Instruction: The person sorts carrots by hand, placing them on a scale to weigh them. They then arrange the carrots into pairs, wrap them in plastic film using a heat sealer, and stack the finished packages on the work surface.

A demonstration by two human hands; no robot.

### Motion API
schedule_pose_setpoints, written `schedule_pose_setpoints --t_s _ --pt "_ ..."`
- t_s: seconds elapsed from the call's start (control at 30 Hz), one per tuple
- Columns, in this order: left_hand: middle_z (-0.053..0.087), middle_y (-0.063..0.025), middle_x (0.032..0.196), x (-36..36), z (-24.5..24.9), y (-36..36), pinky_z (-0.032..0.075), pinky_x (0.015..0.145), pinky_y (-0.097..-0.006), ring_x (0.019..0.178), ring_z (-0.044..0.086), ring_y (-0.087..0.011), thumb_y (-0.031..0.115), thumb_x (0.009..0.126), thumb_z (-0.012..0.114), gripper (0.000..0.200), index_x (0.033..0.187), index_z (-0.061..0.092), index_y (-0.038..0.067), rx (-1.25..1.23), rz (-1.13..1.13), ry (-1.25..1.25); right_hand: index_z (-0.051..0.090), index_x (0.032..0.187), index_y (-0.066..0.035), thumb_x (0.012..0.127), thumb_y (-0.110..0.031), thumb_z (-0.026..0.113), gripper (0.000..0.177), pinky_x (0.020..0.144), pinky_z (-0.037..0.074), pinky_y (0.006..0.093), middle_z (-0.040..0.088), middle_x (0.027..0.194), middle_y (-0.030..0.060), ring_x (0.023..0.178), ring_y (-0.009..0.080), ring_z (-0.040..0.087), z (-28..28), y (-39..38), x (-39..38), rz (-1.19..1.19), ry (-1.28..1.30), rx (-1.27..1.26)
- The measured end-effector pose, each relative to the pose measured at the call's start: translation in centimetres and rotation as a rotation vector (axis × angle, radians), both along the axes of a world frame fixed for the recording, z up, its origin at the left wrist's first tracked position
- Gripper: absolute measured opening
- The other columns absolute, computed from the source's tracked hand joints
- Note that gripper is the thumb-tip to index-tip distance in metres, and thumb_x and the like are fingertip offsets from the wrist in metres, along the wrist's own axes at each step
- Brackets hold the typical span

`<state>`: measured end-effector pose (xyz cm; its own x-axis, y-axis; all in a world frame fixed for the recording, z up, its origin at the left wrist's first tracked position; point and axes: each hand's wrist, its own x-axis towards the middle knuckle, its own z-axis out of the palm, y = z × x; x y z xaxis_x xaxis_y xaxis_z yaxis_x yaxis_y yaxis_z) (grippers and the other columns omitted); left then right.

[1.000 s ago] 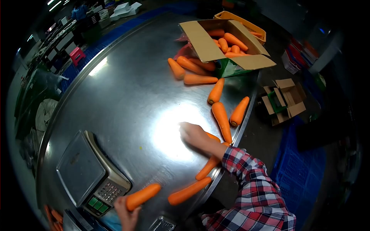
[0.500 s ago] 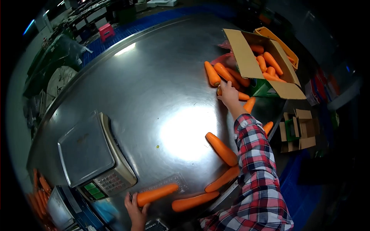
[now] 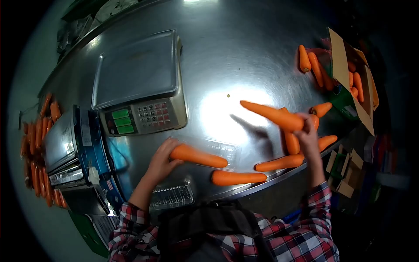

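My left hand (image 3: 163,159) is closed round the thick end of a carrot (image 3: 200,156) above a clear plastic tray (image 3: 231,150) on the metal table. My right hand (image 3: 307,133) grips a second carrot (image 3: 273,115) by its thick end, its tip pointing left, raised over the table with its shadow below. Under and beside it several carrots lie loose, among them one (image 3: 279,163) close to the front edge and another (image 3: 239,177) below the left hand's carrot.
A weighing scale (image 3: 146,118) stands at the left centre. An open cardboard box (image 3: 338,56) of carrots is at the right, with loose carrots (image 3: 315,67) beside it. Packed carrots (image 3: 39,135) lie far left, next to a wrapping machine (image 3: 61,135). Stacked clear trays (image 3: 172,195) sit at the front edge.
The view has swung left and down. My right hand has come back from beside the box and now holds a carrot in the air. My left hand still holds its carrot.
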<state>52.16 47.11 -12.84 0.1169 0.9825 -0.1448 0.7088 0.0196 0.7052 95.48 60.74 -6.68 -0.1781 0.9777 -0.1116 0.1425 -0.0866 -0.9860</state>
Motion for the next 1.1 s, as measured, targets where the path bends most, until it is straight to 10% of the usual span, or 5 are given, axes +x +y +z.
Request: schedule_pose_setpoints --t_s 0.17,0.37,0.6,0.83,1.1 --pt "0.047 -0.0147 0.130 -1.2 0.0 -0.9 0.036 0.103 -0.0399 0.127 0.039 -0.0331 0.011 0.066 0.077 0.063 0.123 0.050 0.010 0.020 0.012 -0.021 0.045 0.123 -0.008 0.071 -0.002 0.068 0.057 0.096 0.040 0.0308 0.051 0.118 0.0070 0.112 0.0179 0.049 -3.0 -6.2 -8.6 0.247 0.130 -0.470" --pt "0.046 -0.0141 0.129 -2.5 0.4 -2.1 0.040 0.100 -0.0383 0.121 0.045 -0.0317 0.011 0.068 0.076 0.062 0.124 0.050 0.010 0.038 0.024 -0.039 0.049 0.124 -0.010 0.078 -0.011 0.070 0.050 0.103 0.035 0.0371 0.042 0.133 0.0103 0.127 0.0251 0.036 -4.7 -8.2 -12.3 0.557 -0.579 0.277" --pt "0.049 -0.0141 0.115 -2.9 0.2 -2.8 0.048 0.085 -0.0332 0.101 0.055 -0.0258 0.022 0.075 0.073 0.057 0.125 0.048 0.008 -0.148 0.311 -0.128 0.054 0.119 -0.006 0.086 -0.020 0.064 0.037 0.080 0.047 0.0285 0.048 0.104 0.0088 0.086 0.0185 0.054 -5.9 -9.3 -13.1 0.350 -0.342 0.019" --pt "0.049 -0.0151 0.114 -3.5 0.3 -3.3 0.047 0.085 -0.0313 0.100 0.056 -0.0259 0.024 0.076 0.072 0.058 0.125 0.049 0.006 -0.158 0.277 -0.181 0.054 0.114 0.002 0.091 -0.023 0.056 0.034 0.079 0.046 0.0283 0.053 0.097 0.0151 0.088 0.0218 0.056 -5.9 -10.3 -15.0 0.337 -0.627 0.246" --pt "0.049 -0.0103 0.113 -4.4 -1.1 -3.0 0.047 0.085 -0.0303 0.102 0.055 -0.0213 0.023 0.071 0.077 0.061 0.123 0.052 0.006 -0.266 0.344 -0.360 0.054 0.098 0.003 0.092 -0.016 0.046 0.022 0.068 0.051 0.0291 0.061 0.079 0.0083 0.071 0.0177 0.061 -8.6 -10.2 -14.3 0.360 -0.268 -0.497"
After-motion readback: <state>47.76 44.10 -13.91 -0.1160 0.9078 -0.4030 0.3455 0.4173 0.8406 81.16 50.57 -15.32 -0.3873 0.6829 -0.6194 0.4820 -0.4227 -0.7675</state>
